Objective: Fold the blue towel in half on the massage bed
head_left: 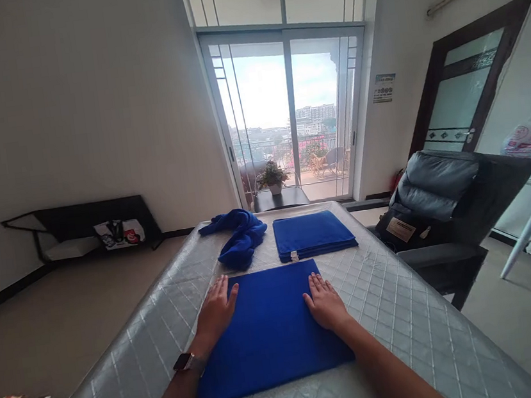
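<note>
A blue cloth, spread flat in a rectangle, lies in front of me on a silvery quilted mattress. My left hand rests flat along its left edge near the far corner, thumb held apart from the fingers. Along the right edge, my right hand lies palm down with its fingers stretched out. Beyond the cloth on the right is a neatly folded stack of blue cloth with a small white label at its near edge. A crumpled blue cloth sits beyond it on the left.
A dark leather armchair holding a black bag stands right of the mattress. A potted plant is on a chair by the sliding glass door. Left against the wall is a black frame with a printed bag.
</note>
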{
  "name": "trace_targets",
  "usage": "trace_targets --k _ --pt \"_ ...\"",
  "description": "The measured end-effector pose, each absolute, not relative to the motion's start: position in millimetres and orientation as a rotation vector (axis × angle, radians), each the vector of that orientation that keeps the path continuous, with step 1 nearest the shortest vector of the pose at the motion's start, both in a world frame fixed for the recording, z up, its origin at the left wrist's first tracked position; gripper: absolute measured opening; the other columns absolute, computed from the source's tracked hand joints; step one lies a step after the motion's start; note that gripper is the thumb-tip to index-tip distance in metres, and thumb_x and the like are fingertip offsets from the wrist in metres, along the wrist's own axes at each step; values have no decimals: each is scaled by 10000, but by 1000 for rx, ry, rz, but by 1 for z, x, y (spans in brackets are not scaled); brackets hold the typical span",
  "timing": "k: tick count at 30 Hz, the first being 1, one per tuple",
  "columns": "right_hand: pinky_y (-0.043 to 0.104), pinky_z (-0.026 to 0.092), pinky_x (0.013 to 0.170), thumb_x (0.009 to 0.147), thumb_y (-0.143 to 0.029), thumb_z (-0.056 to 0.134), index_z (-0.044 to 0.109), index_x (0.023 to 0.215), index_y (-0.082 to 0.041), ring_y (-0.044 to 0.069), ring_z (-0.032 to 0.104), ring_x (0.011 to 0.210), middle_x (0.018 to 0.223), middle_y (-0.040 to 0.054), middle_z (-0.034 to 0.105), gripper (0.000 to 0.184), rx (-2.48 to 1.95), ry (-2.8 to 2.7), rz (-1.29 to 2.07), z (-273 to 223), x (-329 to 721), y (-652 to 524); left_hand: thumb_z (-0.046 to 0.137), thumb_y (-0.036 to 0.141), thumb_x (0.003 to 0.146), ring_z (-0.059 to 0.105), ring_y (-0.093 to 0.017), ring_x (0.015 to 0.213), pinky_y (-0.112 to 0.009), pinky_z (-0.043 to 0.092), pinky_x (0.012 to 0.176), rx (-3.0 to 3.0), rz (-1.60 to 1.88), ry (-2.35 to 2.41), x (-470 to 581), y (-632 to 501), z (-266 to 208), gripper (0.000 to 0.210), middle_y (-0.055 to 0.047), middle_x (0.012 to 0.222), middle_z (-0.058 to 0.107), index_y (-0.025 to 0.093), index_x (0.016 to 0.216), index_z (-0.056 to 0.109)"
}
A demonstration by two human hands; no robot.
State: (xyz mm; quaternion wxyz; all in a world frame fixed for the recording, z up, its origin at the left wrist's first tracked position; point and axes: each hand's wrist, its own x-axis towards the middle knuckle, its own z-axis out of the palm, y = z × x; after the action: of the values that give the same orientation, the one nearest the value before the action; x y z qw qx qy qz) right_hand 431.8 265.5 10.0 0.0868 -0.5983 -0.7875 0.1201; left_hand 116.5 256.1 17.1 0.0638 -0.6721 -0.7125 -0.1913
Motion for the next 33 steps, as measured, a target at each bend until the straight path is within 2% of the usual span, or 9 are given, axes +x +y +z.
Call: trace_targets --k 4,10,15,19,22,25,29,33 --pt "409 94 1236 1027 -431 205 212 1578 -24 238 113 1531 1652 131 163 684 -1761 -2325 334 7 432 265 190 566 1026 347 -208 1475 -405 277 1225 -2424 -528 -1773 214 252 23 673 -104 1565 440 152 1514 401" --pt "402 92 1234 983 -274 319 212 1589 -63 243 97 1532 1658 120 129 650 -1700 -2424 256 4 435 264 143 481 1050 316 -234 1488 -458 301 1211 -2671 -435 -1607 316 265 9 638 -147 1572 407 125 1528 371" --pt "399 109 1233 1014 -366 239 248 1572 -27 238 145 1526 1644 136 195 653 -1736 -2330 305 5 433 265 168 541 1033 281 -255 1502 -477 263 1228 -2544 -374 -1785 276 265 -7 678 -144 1596 361 131 1537 363" --pt "398 96 1234 1018 -426 229 237 1575 -29 227 141 1527 1646 126 182 684 -1755 -2301 329 7 431 266 200 581 1019 255 -253 1511 -477 249 1231 -2405 -291 -1953 205 247 -15 700 -130 1616 318 147 1552 336" --pt "393 95 1232 1021 -424 219 229 1576 -32 220 136 1527 1649 119 172 680 -1773 -2315 313 5 431 266 204 610 1008 257 -264 1509 -478 243 1228 -2276 -254 -2088 153 227 -20 733 -141 1620 303 136 1554 328" --pt "391 96 1231 1022 -424 219 233 1575 -30 222 137 1527 1650 118 176 679 -1773 -2335 276 4 432 266 173 651 991 254 -271 1510 -455 229 1230 -2174 -263 -2191 120 208 -23 812 -166 1622 285 77 1549 313" --pt "389 112 1229 1021 -415 226 245 1569 -18 225 152 1524 1644 132 201 677 -1764 -2346 222 7 431 264 127 696 968 256 -271 1510 -434 234 1223 -2090 -338 -2276 113 195 -19 883 -181 1620 283 53 1542 316" --pt "398 96 1235 1006 -319 249 307 1549 -14 222 170 1521 1629 142 251 626 -1704 -2356 68 18 430 254 110 701 963 267 -282 1506 -437 236 1219 -2087 -350 -2272 122 192 -11 910 -203 1612 293 22 1531 324"
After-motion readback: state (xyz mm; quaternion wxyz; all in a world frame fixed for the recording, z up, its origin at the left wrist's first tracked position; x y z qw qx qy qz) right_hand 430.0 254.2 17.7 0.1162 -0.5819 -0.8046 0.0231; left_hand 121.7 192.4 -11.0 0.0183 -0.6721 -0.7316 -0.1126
